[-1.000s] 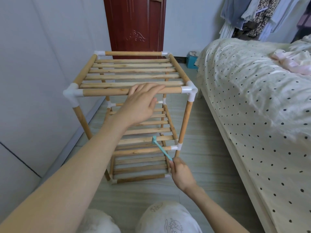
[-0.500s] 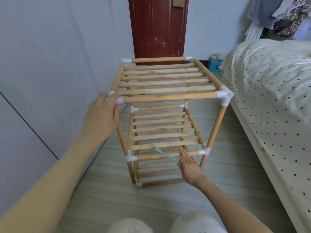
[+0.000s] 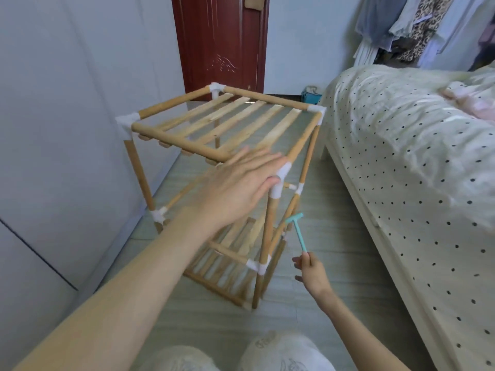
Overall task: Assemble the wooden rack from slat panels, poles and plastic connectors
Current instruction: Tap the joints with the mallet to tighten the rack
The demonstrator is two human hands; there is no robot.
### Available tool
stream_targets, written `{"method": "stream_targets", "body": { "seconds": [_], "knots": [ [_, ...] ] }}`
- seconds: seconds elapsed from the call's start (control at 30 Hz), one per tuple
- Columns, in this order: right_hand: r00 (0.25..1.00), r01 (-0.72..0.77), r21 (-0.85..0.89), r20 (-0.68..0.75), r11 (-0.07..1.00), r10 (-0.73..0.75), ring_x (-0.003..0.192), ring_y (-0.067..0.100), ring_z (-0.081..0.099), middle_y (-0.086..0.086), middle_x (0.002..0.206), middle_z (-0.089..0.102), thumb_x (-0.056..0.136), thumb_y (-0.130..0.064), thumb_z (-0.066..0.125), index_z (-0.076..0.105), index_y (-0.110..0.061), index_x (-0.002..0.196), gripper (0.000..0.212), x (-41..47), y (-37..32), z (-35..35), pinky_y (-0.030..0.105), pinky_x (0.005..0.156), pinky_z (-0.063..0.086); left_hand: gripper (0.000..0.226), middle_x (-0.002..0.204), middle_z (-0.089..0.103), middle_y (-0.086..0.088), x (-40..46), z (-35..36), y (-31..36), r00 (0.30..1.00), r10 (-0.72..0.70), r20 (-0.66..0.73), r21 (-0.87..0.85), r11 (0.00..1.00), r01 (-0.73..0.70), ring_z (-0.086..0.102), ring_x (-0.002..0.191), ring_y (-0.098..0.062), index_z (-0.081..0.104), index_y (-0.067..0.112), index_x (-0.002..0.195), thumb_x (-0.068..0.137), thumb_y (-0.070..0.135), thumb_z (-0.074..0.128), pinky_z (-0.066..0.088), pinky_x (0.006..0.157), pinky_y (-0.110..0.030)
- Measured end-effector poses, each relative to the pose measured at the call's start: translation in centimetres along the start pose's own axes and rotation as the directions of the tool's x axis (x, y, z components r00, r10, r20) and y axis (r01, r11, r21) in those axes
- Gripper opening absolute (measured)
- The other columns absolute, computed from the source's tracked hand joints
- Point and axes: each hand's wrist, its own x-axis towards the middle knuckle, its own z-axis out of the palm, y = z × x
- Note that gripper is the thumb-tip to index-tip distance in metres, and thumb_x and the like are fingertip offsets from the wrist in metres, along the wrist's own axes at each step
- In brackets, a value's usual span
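Observation:
The three-tier wooden rack (image 3: 187,145) stands on the floor, turned so one corner faces me. Its slat panels are joined to poles by white plastic connectors. My left hand (image 3: 241,183) lies with straight fingers over the top panel's near corner, the thumb against the white corner connector (image 3: 280,183). My right hand (image 3: 312,274) grips the handle of a small teal plastic hammer (image 3: 296,228), its head raised beside the rack's right poles, apart from them.
A bed (image 3: 401,162) with a dotted cover runs along the right. A grey wall (image 3: 53,129) is close on the left, a dark red door (image 3: 222,41) behind. Clothes hang at the top right. My knees (image 3: 281,352) show at the bottom.
The rack has turned, bringing a corner towards me. My left hand went from the top left corner to the near corner. My right hand came away from the middle shelf and lifted the hammer.

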Motion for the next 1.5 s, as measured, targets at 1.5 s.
{"method": "stream_targets", "body": {
  "seconds": [1.5],
  "knots": [
    [0.926, -0.201, 0.871, 0.019, 0.448, 0.378, 0.025, 0.006, 0.020, -0.006, 0.039, 0.022, 0.101, -0.012, 0.024, 0.030, -0.018, 0.068, 0.034, -1.8, 2.1, -3.1, 0.012, 0.032, 0.022, 0.047, 0.117, 0.054, -0.008, 4.4, 4.5, -0.1, 0.933, -0.263, -0.247, 0.361, 0.868, 0.341, 0.047, 0.104, -0.030, 0.045, 0.021, 0.133, 0.095, 0.038, 0.022, 0.029, 0.098, -0.047]
  ]
}}
